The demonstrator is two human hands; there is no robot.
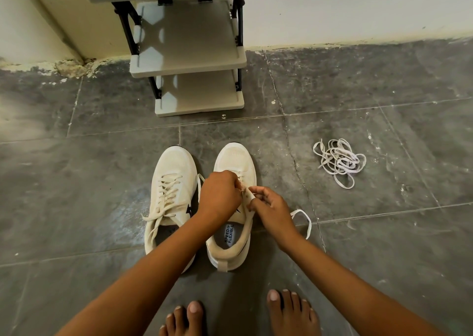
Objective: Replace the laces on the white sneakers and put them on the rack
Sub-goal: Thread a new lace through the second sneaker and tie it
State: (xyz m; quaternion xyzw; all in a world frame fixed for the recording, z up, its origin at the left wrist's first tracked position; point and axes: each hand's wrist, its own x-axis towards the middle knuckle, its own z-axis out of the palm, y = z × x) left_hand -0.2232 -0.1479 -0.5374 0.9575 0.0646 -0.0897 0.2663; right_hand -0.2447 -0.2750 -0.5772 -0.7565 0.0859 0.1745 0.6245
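Observation:
Two white sneakers stand side by side on the dark floor, toes pointing away from me. The left sneaker (172,182) is laced, its lace ends hanging loose. Both hands work over the right sneaker (234,161). My left hand (218,195) is curled over its eyelet area, pinching the lace. My right hand (268,205) pinches the same cream lace (304,220), whose free end loops onto the floor to the right. A tangled pile of white laces (339,160) lies on the floor further right.
A grey shoe rack (189,61) with black legs and several shelves stands against the wall straight ahead of the sneakers. My bare feet (291,312) are at the bottom edge. Dark floor tiles spread to both sides.

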